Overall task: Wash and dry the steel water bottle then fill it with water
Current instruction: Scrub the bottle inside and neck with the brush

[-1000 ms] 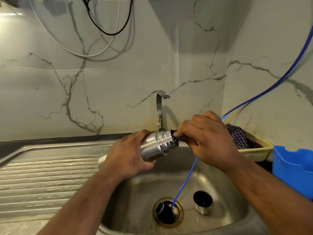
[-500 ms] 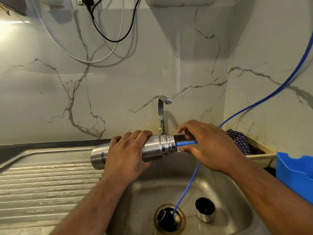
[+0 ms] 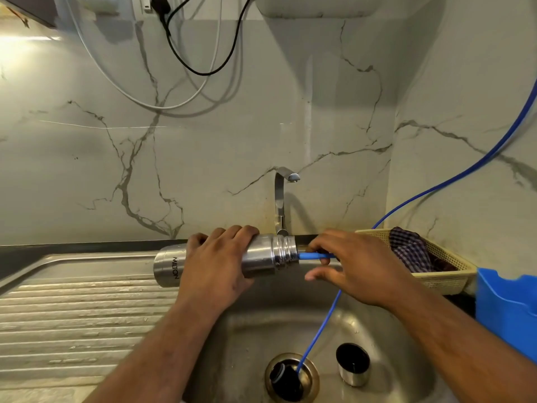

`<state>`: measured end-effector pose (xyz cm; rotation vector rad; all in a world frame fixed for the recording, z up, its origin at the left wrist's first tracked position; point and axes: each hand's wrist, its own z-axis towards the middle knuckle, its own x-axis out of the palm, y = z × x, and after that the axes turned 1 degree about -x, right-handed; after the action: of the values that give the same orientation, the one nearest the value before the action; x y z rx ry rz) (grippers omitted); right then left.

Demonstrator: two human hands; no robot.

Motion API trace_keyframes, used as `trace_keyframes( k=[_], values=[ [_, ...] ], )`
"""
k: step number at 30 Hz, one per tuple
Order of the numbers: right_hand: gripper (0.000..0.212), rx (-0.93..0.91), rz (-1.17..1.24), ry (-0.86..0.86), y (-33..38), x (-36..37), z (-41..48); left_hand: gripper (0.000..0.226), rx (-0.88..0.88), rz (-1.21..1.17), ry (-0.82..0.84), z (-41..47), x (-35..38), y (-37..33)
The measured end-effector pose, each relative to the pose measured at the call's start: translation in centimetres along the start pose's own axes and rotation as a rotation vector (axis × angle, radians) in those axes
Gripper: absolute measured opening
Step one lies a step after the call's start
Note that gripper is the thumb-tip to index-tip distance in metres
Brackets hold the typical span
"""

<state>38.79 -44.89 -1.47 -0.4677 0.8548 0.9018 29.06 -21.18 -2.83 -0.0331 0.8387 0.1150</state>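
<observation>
- The steel water bottle (image 3: 261,258) now lies level at centre frame, above the sink (image 3: 392,344) rim; a second ago it tilted toward the camera, its lettered base hidden
- Left hand (image 3: 215,269) wraps the bottle body
- Right hand (image 3: 357,269) has drawn back from the mouth, pinching a blue tube (image 3: 312,255) whose tip meets the neck; its other fingers are loose
- Judgement: water is going in; the steel cup (image 3: 352,363) lies unfitted in the basin

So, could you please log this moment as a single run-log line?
left hand: grips steel bottle sideways over sink | right hand: pinches blue tube at bottle mouth | steel cup: upright in sink
</observation>
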Motion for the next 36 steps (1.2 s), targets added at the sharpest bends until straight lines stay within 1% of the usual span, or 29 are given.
trace_keyframes(
  k=[1, 2, 3, 4, 5, 7, 8, 9, 11, 13, 15, 16, 17, 19, 20, 21, 23, 24, 25, 26, 27, 29, 30, 31, 32, 34, 35, 36],
  values=[
    [0.023, -0.060, -0.067, -0.042, 0.3, -0.2, 0.1, 0.073, 0.003, -0.014, 0.020, 0.0, -0.1, 0.2],
    [0.018, -0.098, -0.109, -0.045, 0.7, -0.4, 0.2, 0.074, 0.021, -0.028, 0.045, 0.0, -0.1, 0.4],
    [0.024, -0.093, -0.130, -0.022, 0.8, -0.5, 0.2, 0.074, 0.053, -0.038, 0.074, 0.0, -0.1, 0.5],
    [0.034, -0.069, -0.122, 0.036, 0.8, -0.5, 0.2, 0.075, 0.095, -0.039, 0.101, 0.1, -0.2, 0.6],
    [0.041, 0.005, -0.038, 0.123, 0.7, -0.4, 0.2, 0.074, 0.136, -0.030, 0.116, 0.1, -0.3, 0.7],
    [0.045, 0.180, 0.311, 0.241, 0.1, 0.3, 0.2, 0.071, 0.181, -0.010, 0.095, 0.3, -0.4, 0.6],
    [0.045, 0.230, 0.416, 0.238, -0.1, 0.7, 0.1, 0.070, 0.184, -0.004, 0.078, 0.3, -0.5, 0.5],
    [0.044, 0.237, 0.425, 0.211, -0.1, 0.9, 0.1, 0.069, 0.182, 0.006, 0.070, 0.3, -0.5, 0.4],
    [0.042, 0.196, 0.251, 0.162, -0.1, 0.6, 0.1, 0.071, 0.146, 0.017, 0.083, 0.2, -0.4, 0.4],
    [0.031, 0.078, 0.010, 0.087, 0.1, -0.1, 0.1, 0.074, 0.054, -0.019, 0.138, 0.1, -0.3, 0.8],
    [0.022, -0.036, -0.085, -0.027, 0.4, -0.3, 0.2, 0.076, -0.009, -0.072, 0.176, -0.1, -0.3, 1.1],
    [0.021, -0.030, -0.078, -0.053, 0.5, 0.0, 0.2, 0.077, -0.009, -0.081, 0.175, -0.2, -0.4, 1.1],
    [0.026, 0.032, -0.013, -0.037, 0.6, 0.3, 0.2, 0.077, 0.006, -0.072, 0.163, -0.2, -0.4, 1.0],
    [0.037, 0.284, 0.258, 0.062, 0.6, 1.2, 0.4, 0.077, 0.066, -0.009, 0.100, -0.2, -0.4, 0.3],
    [0.041, 0.389, 0.386, 0.082, 0.6, 1.6, 0.4, 0.077, 0.094, 0.030, 0.061, -0.1, -0.4, 0.0],
    [0.041, 0.427, 0.464, 0.080, 0.5, 1.8, 0.3, 0.077, 0.109, 0.065, 0.035, -0.1, -0.4, -0.4],
    [0.039, 0.375, 0.464, 0.044, 0.6, 1.6, 0.1, 0.077, 0.084, 0.083, 0.042, 0.0, -0.5, -0.5],
    [0.036, 0.299, 0.370, 0.040, 0.5, 1.4, 0.0, 0.076, 0.045, 0.062, 0.066, 0.0, -0.5, -0.2],
    [0.031, 0.192, 0.208, 0.026, 0.4, 1.3, 0.1, 0.076, -0.005, 0.030, 0.095, 0.0, -0.5, 0.3],
    [0.028, 0.062, 0.026, -0.025, 0.3, 1.2, 0.2, 0.075, -0.051, -0.010, 0.117, -0.1, -0.4, 0.7],
    [0.025, -0.051, -0.104, -0.104, 0.2, 1.2, 0.2, 0.076, -0.087, -0.053, 0.134, -0.2, -0.4, 1.0],
    [0.015, -0.149, -0.164, -0.227, 0.2, 1.2, 0.2, 0.076, -0.103, -0.107, 0.147, -0.4, -0.2, 1.1],
    [0.011, -0.137, -0.145, -0.231, 0.2, 1.2, 0.1, 0.076, -0.085, -0.103, 0.145, -0.4, -0.1, 1.0],
    [0.017, -0.076, -0.100, -0.193, 0.3, 1.3, 0.1, 0.076, -0.050, -0.079, 0.133, -0.5, 0.0, 0.9],
    [0.026, 0.032, -0.010, -0.118, 0.5, 1.3, 0.1, 0.076, -0.005, -0.046, 0.111, -0.5, 0.1, 0.7],
    [0.033, 0.301, 0.287, 0.031, 0.4, 1.3, 0.3, 0.076, 0.063, 0.006, 0.053, -0.4, 0.3, 0.4],
    [0.033, 0.389, 0.419, 0.058, 0.2, 1.5, 0.4, 0.076, 0.080, 0.029, 0.036, -0.3, 0.3, 0.2],
    [0.031, 0.413, 0.484, 0.061, 0.2, 1.6, 0.4, 0.075, 0.087, 0.050, 0.034, -0.2, 0.3, 0.1]
  ],
)
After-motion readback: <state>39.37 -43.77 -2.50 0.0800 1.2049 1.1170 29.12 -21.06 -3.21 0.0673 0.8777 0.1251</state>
